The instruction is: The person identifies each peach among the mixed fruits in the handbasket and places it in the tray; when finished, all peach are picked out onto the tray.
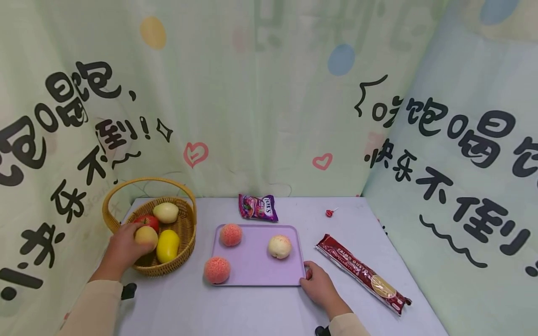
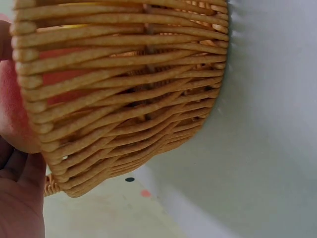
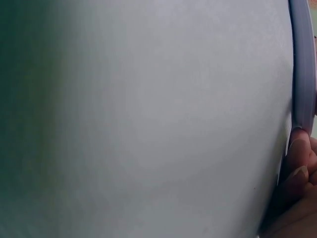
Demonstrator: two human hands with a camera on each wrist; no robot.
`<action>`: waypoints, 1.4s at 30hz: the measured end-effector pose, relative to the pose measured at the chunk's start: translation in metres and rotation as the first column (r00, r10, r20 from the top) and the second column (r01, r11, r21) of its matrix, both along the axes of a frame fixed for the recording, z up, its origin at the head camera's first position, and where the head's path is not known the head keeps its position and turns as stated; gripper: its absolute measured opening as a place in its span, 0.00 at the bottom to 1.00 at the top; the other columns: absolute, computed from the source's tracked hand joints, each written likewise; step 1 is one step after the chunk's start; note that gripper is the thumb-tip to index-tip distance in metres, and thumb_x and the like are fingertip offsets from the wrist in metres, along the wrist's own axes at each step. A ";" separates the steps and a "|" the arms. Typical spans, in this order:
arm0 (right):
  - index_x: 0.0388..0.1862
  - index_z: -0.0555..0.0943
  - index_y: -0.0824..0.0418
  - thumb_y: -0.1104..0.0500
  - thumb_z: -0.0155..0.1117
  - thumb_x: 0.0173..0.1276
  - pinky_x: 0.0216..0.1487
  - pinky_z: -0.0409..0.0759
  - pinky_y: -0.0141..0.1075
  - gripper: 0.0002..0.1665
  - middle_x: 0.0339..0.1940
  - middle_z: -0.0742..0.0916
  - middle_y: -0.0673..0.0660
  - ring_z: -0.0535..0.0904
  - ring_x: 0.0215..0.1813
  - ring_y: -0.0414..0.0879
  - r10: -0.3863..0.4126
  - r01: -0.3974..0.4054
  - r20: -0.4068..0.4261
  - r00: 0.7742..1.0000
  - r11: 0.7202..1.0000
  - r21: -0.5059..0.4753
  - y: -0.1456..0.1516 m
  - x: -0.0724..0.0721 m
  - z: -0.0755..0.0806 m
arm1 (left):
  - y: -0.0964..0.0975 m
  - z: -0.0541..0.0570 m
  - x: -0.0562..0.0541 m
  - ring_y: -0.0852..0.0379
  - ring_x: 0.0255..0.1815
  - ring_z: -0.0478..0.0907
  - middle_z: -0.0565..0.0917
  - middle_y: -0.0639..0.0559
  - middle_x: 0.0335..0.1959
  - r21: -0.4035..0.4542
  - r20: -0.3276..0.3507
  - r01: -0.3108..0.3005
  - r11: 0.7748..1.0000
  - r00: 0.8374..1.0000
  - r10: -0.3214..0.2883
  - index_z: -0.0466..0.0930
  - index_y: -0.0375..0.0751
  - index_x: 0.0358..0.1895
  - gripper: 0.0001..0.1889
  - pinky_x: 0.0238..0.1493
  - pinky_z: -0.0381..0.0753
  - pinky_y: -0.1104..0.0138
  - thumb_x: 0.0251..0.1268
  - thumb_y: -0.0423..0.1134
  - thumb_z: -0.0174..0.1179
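Note:
At the left, my left hand (image 1: pixel 122 247) grips a peach (image 1: pixel 147 238) at the near left rim of the wicker basket (image 1: pixel 190 233). The left wrist view shows the peach's reddish side (image 2: pixel 14 111) against the basket's woven wall. Inside the basket lie a red fruit (image 1: pixel 152 221), a pale yellow-green fruit (image 1: pixel 166 212) and a bright yellow fruit (image 1: pixel 167 246). My right hand (image 1: pixel 321 287) pinches the lilac tray (image 1: pixel 256 268) near its front right corner. Two bumpy pink-red balls (image 1: pixel 230 234) are along the tray's left side, and a cream-and-pink fruit (image 1: pixel 279 246) sits toward its right.
Behind the tray lies a purple snack bag (image 1: pixel 258 207). A small red lollipop (image 1: pixel 329 213) is at the back right. To the right of the tray, a long dark red packet (image 1: pixel 363 274) lies slanted on the white table (image 1: pixel 176 308). Printed curtains (image 1: pixel 260 116) enclose the back and sides.

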State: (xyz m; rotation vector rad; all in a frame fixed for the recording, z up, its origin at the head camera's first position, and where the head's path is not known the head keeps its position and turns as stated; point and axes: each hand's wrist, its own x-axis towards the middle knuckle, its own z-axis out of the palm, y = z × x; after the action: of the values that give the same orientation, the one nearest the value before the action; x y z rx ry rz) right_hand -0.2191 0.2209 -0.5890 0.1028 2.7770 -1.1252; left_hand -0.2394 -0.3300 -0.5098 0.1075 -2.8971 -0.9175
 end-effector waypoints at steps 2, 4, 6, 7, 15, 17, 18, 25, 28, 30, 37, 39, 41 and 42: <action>0.66 0.75 0.69 0.62 0.68 0.63 0.33 0.70 0.36 0.32 0.30 0.77 0.52 0.71 0.33 0.44 0.002 -0.002 0.001 1.000 1.000 0.000 0.000 0.000 -0.001 | 0.000 0.002 0.001 0.27 0.59 0.69 0.69 0.23 0.64 0.007 0.001 0.000 1.000 1.000 0.000 0.67 0.25 0.69 0.41 0.56 0.75 0.34 0.57 0.45 0.73; 0.66 0.75 0.69 0.62 0.68 0.63 0.34 0.70 0.36 0.32 0.30 0.77 0.52 0.71 0.33 0.45 0.003 -0.003 -0.002 1.000 1.000 0.002 0.001 0.001 -0.001 | 0.001 0.005 0.002 0.28 0.58 0.69 0.69 0.23 0.64 0.015 -0.012 0.005 1.000 1.000 -0.005 0.66 0.25 0.70 0.42 0.54 0.77 0.36 0.57 0.44 0.73; 0.66 0.75 0.69 0.62 0.68 0.63 0.33 0.70 0.36 0.32 0.30 0.77 0.52 0.71 0.32 0.45 0.000 0.000 -0.003 1.000 1.000 0.001 0.001 0.001 -0.001 | 0.003 0.008 0.002 0.28 0.59 0.69 0.68 0.23 0.65 0.019 -0.034 0.014 1.000 0.999 -0.013 0.66 0.24 0.70 0.42 0.54 0.77 0.36 0.57 0.43 0.73; 0.66 0.75 0.69 0.62 0.68 0.63 0.33 0.70 0.36 0.32 0.30 0.77 0.52 0.71 0.32 0.45 0.002 -0.002 -0.008 1.000 1.000 0.003 0.001 0.001 -0.001 | 0.004 0.010 0.002 0.28 0.59 0.69 0.68 0.23 0.65 0.021 -0.046 0.017 1.000 0.999 -0.016 0.66 0.25 0.70 0.41 0.54 0.77 0.36 0.57 0.43 0.73; 0.66 0.75 0.69 0.62 0.68 0.63 0.33 0.70 0.36 0.32 0.29 0.77 0.52 0.71 0.32 0.45 -0.002 0.002 -0.007 1.000 1.000 0.003 0.000 0.002 -0.002 | 0.014 0.026 0.004 0.30 0.60 0.70 0.69 0.27 0.67 0.011 -0.115 0.046 0.999 0.992 -0.044 0.68 0.30 0.70 0.40 0.53 0.78 0.37 0.57 0.44 0.75; 0.66 0.76 0.69 0.62 0.68 0.63 0.33 0.70 0.36 0.32 0.29 0.77 0.52 0.71 0.32 0.44 -0.002 0.002 -0.011 1.000 1.000 0.005 0.000 0.002 -0.001 | 0.017 0.031 0.004 0.30 0.60 0.70 0.68 0.28 0.68 0.012 -0.131 0.055 0.998 0.990 -0.053 0.68 0.30 0.70 0.40 0.53 0.78 0.37 0.57 0.44 0.75; 0.66 0.76 0.69 0.62 0.68 0.63 0.33 0.70 0.35 0.32 0.29 0.77 0.52 0.71 0.32 0.44 -0.003 0.003 -0.013 1.000 1.000 0.004 0.000 0.002 -0.001 | 0.018 0.033 0.004 0.30 0.61 0.70 0.68 0.28 0.68 0.012 -0.138 0.058 0.998 0.989 -0.056 0.68 0.30 0.70 0.40 0.53 0.77 0.37 0.57 0.45 0.75; 0.66 0.76 0.69 0.62 0.68 0.62 0.33 0.70 0.35 0.32 0.29 0.77 0.52 0.71 0.32 0.44 -0.008 0.008 -0.013 1.000 1.000 0.000 -0.001 0.003 -0.001 | 0.028 0.041 0.005 0.30 0.61 0.70 0.68 0.29 0.70 0.001 -0.188 0.063 0.998 0.980 -0.061 0.70 0.34 0.69 0.39 0.52 0.77 0.36 0.57 0.46 0.76; 0.66 0.75 0.69 0.62 0.68 0.63 0.33 0.70 0.35 0.32 0.29 0.77 0.52 0.71 0.32 0.44 -0.006 0.006 -0.011 1.000 1.000 0.001 -0.001 0.002 -0.002 | 0.034 0.044 0.006 0.31 0.62 0.70 0.69 0.30 0.70 0.002 -0.218 0.067 0.998 0.974 -0.065 0.71 0.35 0.69 0.40 0.52 0.76 0.35 0.56 0.47 0.77; 0.66 0.75 0.69 0.62 0.68 0.63 0.33 0.70 0.35 0.32 0.29 0.77 0.52 0.71 0.32 0.45 -0.004 0.004 -0.008 1.000 1.000 0.001 -0.001 0.002 -0.002 | 0.038 0.047 0.006 0.31 0.62 0.70 0.70 0.31 0.69 0.003 -0.247 0.079 0.997 0.966 -0.076 0.72 0.34 0.68 0.39 0.53 0.76 0.35 0.55 0.46 0.77; 0.67 0.75 0.69 0.62 0.68 0.64 0.34 0.71 0.37 0.32 0.30 0.77 0.52 0.71 0.33 0.45 -0.001 0.001 0.011 1.000 1.000 -0.002 -0.001 0.002 0.000 | 0.053 0.057 0.007 0.32 0.59 0.72 0.73 0.31 0.65 0.011 -0.345 0.121 0.993 0.932 -0.109 0.75 0.32 0.65 0.37 0.55 0.77 0.35 0.51 0.40 0.79; 0.67 0.75 0.69 0.62 0.68 0.63 0.34 0.71 0.37 0.33 0.30 0.77 0.53 0.71 0.32 0.45 0.000 0.000 0.009 1.000 1.000 -0.004 -0.001 0.002 0.001 | 0.058 0.060 0.007 0.32 0.58 0.72 0.73 0.32 0.65 0.020 -0.352 0.131 0.991 0.929 -0.115 0.75 0.33 0.65 0.37 0.55 0.78 0.34 0.51 0.40 0.80; 0.67 0.75 0.69 0.62 0.68 0.63 0.34 0.71 0.37 0.33 0.30 0.77 0.53 0.71 0.32 0.45 -0.002 0.002 0.008 1.000 1.000 -0.006 -0.001 0.002 0.002 | 0.063 0.064 0.007 0.33 0.58 0.73 0.73 0.33 0.66 0.028 -0.357 0.144 0.989 0.926 -0.125 0.75 0.35 0.65 0.37 0.54 0.79 0.35 0.51 0.40 0.80; 0.67 0.74 0.69 0.62 0.68 0.63 0.34 0.71 0.37 0.33 0.30 0.77 0.53 0.71 0.32 0.45 -0.001 0.001 0.007 1.000 1.000 -0.007 -0.001 0.002 0.002 | 0.065 0.065 0.006 0.33 0.58 0.73 0.73 0.34 0.66 0.028 -0.359 0.149 0.988 0.924 -0.129 0.75 0.36 0.65 0.36 0.53 0.80 0.35 0.51 0.40 0.80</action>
State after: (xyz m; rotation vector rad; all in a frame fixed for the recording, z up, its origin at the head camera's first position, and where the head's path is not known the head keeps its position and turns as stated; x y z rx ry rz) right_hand -0.2173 0.2200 -0.5870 0.1075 2.7673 -1.1325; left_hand -0.2330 -0.2647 -0.4446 -0.2408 -2.5669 -0.9276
